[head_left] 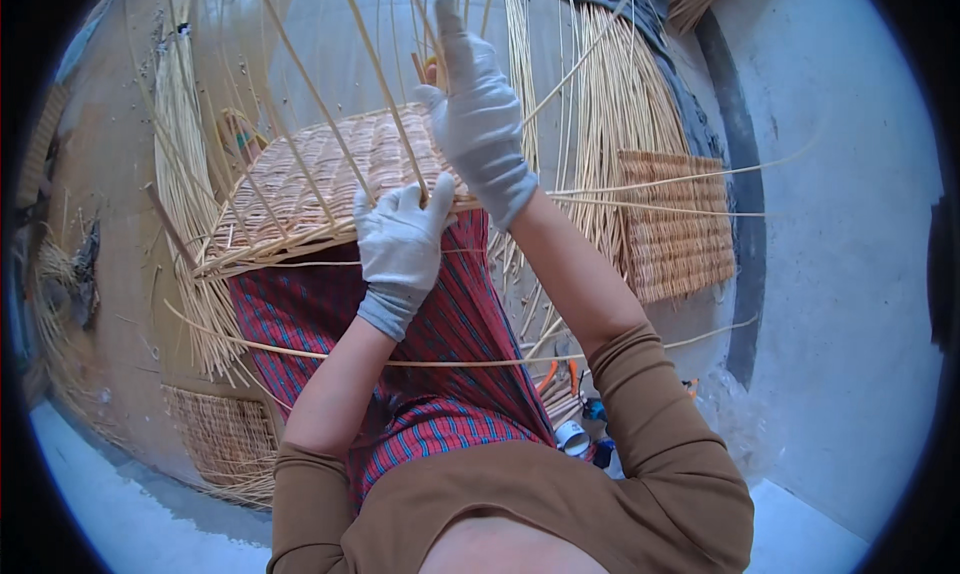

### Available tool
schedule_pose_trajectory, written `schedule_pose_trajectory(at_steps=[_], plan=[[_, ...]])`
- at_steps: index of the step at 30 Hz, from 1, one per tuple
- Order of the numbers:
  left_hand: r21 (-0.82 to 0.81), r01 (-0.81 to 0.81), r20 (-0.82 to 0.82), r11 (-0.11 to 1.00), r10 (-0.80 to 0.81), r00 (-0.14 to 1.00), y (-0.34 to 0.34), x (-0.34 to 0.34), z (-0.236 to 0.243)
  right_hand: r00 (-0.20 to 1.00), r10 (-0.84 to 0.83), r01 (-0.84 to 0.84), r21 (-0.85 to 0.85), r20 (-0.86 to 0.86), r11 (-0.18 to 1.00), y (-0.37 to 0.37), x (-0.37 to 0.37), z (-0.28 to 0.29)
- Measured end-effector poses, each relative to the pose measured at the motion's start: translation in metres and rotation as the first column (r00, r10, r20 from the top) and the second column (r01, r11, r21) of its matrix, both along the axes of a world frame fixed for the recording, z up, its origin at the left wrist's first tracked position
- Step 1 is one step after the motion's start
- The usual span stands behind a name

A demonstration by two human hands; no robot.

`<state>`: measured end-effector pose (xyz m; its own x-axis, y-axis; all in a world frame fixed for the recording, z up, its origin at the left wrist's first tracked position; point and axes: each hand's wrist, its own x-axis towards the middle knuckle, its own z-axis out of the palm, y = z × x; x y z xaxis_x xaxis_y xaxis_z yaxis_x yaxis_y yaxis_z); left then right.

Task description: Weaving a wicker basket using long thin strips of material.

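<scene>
A partly woven cane basket panel point(330, 164) lies over my lap, its rim toward me, with several long cane stakes point(315, 86) standing up from it. My left hand point(400, 242), in a white glove, grips the near rim, fingertips on the weave and thumb beside the foot of a stake. Further up and to the right, my gloved right hand point(478, 124) is raised over the panel's right end. Its index finger points up along a thin cane rod point(425, 19), and the other fingers close around it, partly hidden. Loose cane ends point(680, 179) run out right from the rim.
Red and blue striped cloth point(440, 319) covers my legs, a long cane point(460, 363) crossing it. Cane bundles point(615, 94) lie at far right and another point(180, 114) at left. Woven mats point(678, 224) lie on the floor. Orange-handled tools point(560, 374) and a white cup-like container point(572, 438) sit beside my right leg.
</scene>
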<state>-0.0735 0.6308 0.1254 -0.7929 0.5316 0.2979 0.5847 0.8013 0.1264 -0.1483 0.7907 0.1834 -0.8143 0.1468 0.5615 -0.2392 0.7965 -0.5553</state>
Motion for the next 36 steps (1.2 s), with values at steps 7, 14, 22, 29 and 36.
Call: schedule_pose_trajectory(at_steps=[7,14,22,29,36], plan=[[-0.07,0.139,-0.184,0.988,-0.15,0.971,0.014,0.002,0.006,0.974,0.052,-0.112,0.269,0.221,0.957,0.038,0.115,-0.052],[-0.197,0.352,-0.15,0.915,-0.383,0.911,0.012,-0.015,0.001,0.966,0.168,-0.23,0.355,0.199,0.906,0.063,0.117,-0.096],[0.287,-0.239,0.75,0.928,-0.062,0.659,0.047,-0.04,0.024,0.973,0.121,-0.178,0.309,0.195,0.934,0.06,0.122,-0.097],[0.318,-0.11,0.682,0.942,-0.146,0.717,0.046,-0.053,0.007,0.813,0.305,-0.412,0.119,0.496,0.903,0.097,0.105,-0.081],[0.254,-0.127,0.841,0.959,-0.155,0.518,0.036,-0.042,0.035,0.465,0.608,-0.508,-0.369,0.643,0.778,0.143,0.083,-0.072]])
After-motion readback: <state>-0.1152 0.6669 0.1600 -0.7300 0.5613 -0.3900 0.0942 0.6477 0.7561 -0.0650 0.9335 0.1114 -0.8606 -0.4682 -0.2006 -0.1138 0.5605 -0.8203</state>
